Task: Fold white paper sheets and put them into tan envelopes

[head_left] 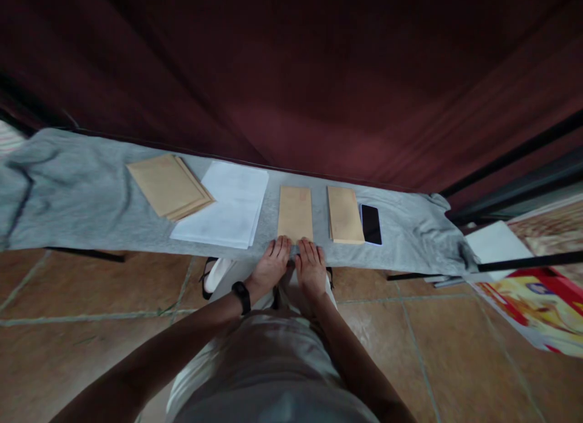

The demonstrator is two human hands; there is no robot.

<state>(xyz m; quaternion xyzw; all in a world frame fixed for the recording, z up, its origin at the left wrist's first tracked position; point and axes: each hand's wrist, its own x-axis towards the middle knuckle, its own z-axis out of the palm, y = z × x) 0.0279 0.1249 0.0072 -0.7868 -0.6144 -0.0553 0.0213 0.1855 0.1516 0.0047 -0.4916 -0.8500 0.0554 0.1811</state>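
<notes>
My left hand (270, 266) and my right hand (311, 267) lie flat side by side on the near edge of a grey-covered table (82, 192), fingers spread, fingertips at the near end of a brown envelope (295, 212). Neither hand grips anything. A second brown envelope stack (345, 214) lies just right of it, with a black phone (371, 223) beside that. To the left lie a stack of white paper sheets (226, 204) and a pile of brown envelopes (167, 185). A black band sits on my left wrist.
A dark red curtain (291, 76) hangs right behind the table. Black metal rails (514, 161) run at the right, with a white sheet (494, 244) and a colourful poster (537, 307) near the tiled floor (68, 301). My sandalled feet show under the table edge.
</notes>
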